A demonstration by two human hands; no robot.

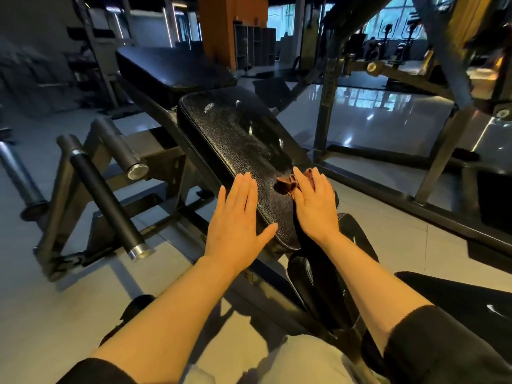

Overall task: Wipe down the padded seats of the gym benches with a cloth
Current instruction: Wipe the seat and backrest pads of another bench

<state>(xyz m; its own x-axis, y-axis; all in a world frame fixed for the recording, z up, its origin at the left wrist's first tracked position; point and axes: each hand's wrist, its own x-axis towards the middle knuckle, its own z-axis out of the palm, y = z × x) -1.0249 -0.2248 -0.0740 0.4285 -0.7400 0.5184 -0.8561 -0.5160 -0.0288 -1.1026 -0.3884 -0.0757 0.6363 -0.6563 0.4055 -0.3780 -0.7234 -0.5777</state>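
Head view: black textured seat pad [235, 151] is seen tilted on a dark steel frame. Left hand [235, 220] is laid flat on the pad's near left edge, fingers straight and together, thumb spread apart. Right hand [315, 203] is pressed on the pad's near right edge, fingers straight and close together. A crumpled brown cloth [288, 184] is pinned beneath those fingers, bunched out past their left side. A black padded backrest [177, 67] is seen beyond the pad.

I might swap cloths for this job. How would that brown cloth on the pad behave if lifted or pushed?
The brown cloth lies bunched in folds under the right hand, so it is probably floppy and light. On the textured pad it would likely drag and crumple rather than glide.
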